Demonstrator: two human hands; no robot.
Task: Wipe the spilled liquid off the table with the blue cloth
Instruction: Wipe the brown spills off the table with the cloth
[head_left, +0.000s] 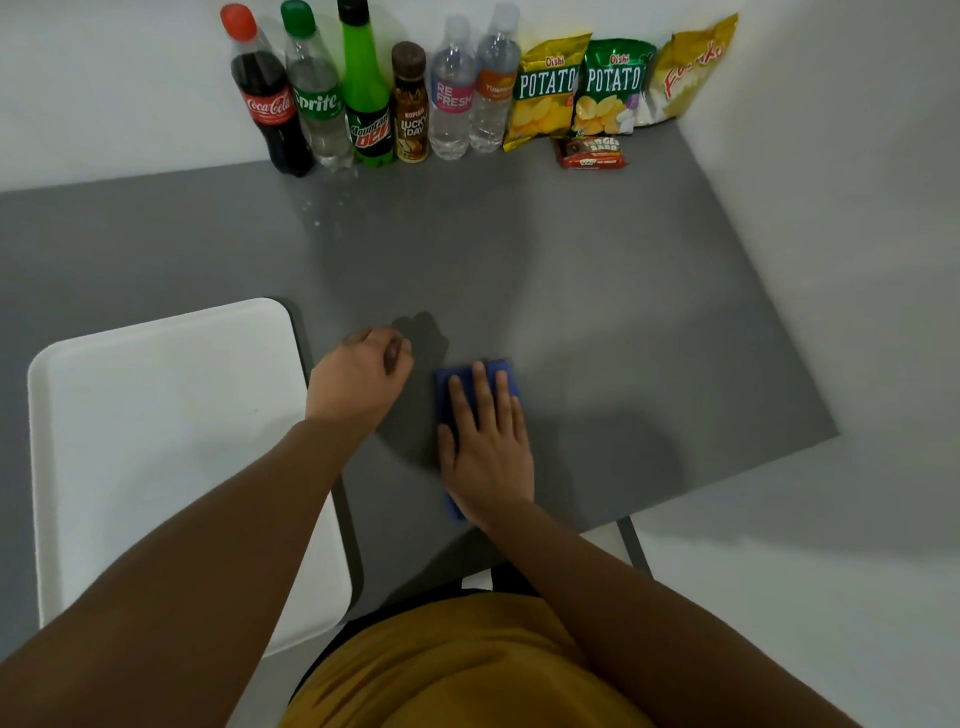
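A folded blue cloth (503, 370) lies flat on the grey table (623, 322) near its front edge. My right hand (485, 441) presses down on the cloth with fingers spread, covering most of it. My left hand (361, 376) rests on the table just left of the cloth, fingers curled into a loose fist with nothing visible in it. Small pale droplets of spilled liquid (318, 223) dot the table farther back, in front of the bottles. No wet patch shows near the cloth.
A white tray (156, 441) lies at the left, overlapping the table's front edge. Several drink bottles (363, 93) and snack bags (613, 83) line the back wall, with a chocolate bar pack (589, 153) in front of them. The table's right edge (769, 291) runs diagonally.
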